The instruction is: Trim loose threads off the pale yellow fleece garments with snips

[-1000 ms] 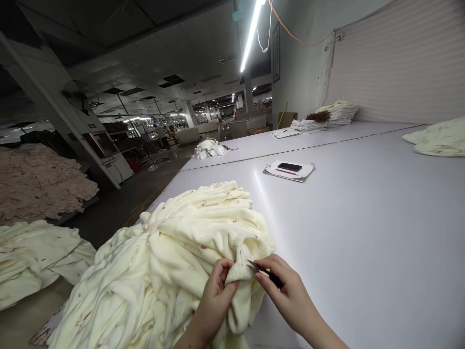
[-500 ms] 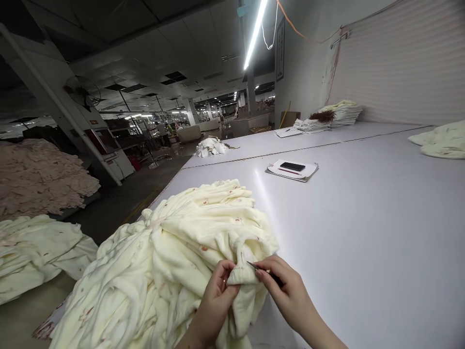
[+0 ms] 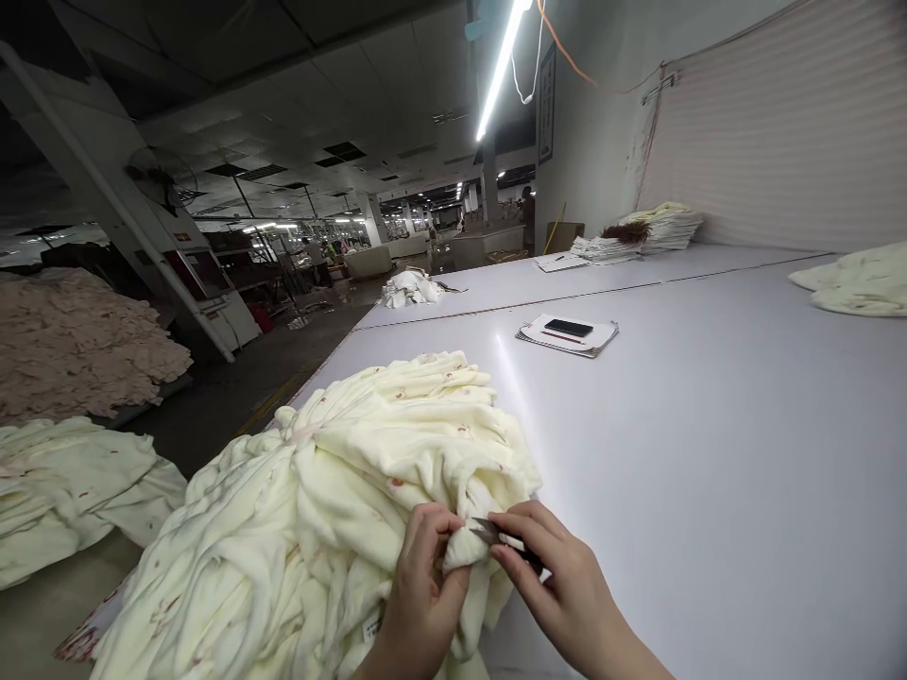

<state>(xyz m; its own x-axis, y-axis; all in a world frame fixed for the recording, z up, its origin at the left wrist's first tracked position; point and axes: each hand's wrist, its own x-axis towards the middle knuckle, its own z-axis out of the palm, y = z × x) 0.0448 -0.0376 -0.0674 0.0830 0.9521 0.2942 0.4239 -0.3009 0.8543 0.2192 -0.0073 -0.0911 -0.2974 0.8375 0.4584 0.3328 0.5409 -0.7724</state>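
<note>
A big heap of cream fleece fabric (image 3: 333,491) with small red prints lies on the near left of a white table (image 3: 709,453). My left hand (image 3: 425,590) pinches a fold at the heap's right edge. My right hand (image 3: 559,586) grips small dark thread snips (image 3: 504,540), whose blades touch that pinched fold. Both hands are closed and nearly touching each other.
A phone on a stack of papers (image 3: 567,333) lies mid-table. Folded cream cloth (image 3: 861,280) sits at the far right, stacked fabric (image 3: 648,230) at the back wall, a white bundle (image 3: 409,287) further off. Left of the table are cream (image 3: 63,491) and pink (image 3: 77,345) fabric piles.
The snips have closed in on the pinched fold, and my left fingers have shifted their grip on it. The view has moved slightly.
</note>
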